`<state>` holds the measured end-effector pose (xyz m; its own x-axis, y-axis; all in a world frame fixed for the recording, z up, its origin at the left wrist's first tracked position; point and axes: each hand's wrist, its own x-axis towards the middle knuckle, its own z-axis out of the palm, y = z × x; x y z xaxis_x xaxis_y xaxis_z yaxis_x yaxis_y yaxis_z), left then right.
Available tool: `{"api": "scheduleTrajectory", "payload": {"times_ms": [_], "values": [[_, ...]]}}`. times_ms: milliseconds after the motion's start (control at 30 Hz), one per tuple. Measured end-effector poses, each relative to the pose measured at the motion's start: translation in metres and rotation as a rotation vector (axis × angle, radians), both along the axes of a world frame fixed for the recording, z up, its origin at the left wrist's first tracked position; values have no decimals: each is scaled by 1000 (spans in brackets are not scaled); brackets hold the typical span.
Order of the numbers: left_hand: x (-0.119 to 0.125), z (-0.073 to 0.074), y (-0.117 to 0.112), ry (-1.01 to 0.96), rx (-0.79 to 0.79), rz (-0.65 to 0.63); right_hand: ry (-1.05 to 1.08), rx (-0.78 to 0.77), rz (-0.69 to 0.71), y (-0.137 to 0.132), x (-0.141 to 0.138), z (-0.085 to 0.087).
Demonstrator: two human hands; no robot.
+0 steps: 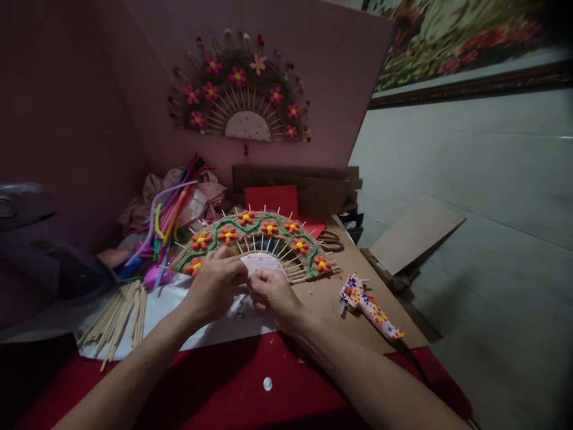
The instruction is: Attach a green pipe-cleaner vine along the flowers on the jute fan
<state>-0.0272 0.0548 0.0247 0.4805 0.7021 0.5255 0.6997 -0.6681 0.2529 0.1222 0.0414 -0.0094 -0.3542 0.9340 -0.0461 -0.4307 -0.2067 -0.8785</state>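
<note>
A half-round decorative fan [210, 230] of twine and thin sticks leans upright on the table, with orange flowers, a wavy green strip and a pale dotted half-circle [264, 261] at its base. My left hand [217, 280] and my right hand [273, 292] meet in front of that base, fingertips pinched close together. Whatever lies between the fingers is hidden or too small to name. To the right, a glue gun [369, 307] wrapped in flowered cloth rests on a brown board [326, 322], its cord trailing off the front.
Several wooden sticks [119, 319] lie on white paper [215, 334] at left, near colourful pipe cleaners [168, 218]. Red card [273, 200] and cardboard [308, 185] stand behind. A pink-flowered fan [237, 89] hangs above. A silvery disc [267, 384] lies on the red tablecloth [215, 388].
</note>
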Motion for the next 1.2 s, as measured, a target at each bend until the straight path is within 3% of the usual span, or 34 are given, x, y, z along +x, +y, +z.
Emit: {"api": "scheduleTrajectory", "payload": {"times_ms": [100, 167, 300, 433, 533, 700, 800, 900, 1000, 1067, 1133, 1200], "values": [[1, 2, -1, 45, 29, 1, -27, 51, -54, 0, -2, -2], [2, 2, -1, -129, -23, -1, 36, 49, -56, -2, -2, 1], [5, -2, -3, -597, -334, -51, 215, -14, 15, -6, 0, 9], [8, -6, -3, -728, -475, -25, 256, -47, 47, -8, 2, 11], [7, -7, -2, -613, -338, 22, 188, -45, 40, -6, 1, 8], [6, 0, -7, -51, 92, 94, 25, 11, -26, -1, -1, -1], [6, 3, -9, 102, 158, 45, -33, 85, -79, 1, -1, -4], [7, 1, -8, -187, 12, 8, 73, 62, -52, 0, 0, -2], [10, -4, -7, -643, -340, -14, 227, 17, 33, -2, 1, 3], [12, -7, -6, -797, -519, -19, 266, 5, 70, -3, 2, 5], [12, -9, -5, -817, -539, -5, 261, -7, 79, -3, 2, 6], [10, -9, -4, -737, -433, 33, 221, -15, 77, -3, 1, 5]]}}
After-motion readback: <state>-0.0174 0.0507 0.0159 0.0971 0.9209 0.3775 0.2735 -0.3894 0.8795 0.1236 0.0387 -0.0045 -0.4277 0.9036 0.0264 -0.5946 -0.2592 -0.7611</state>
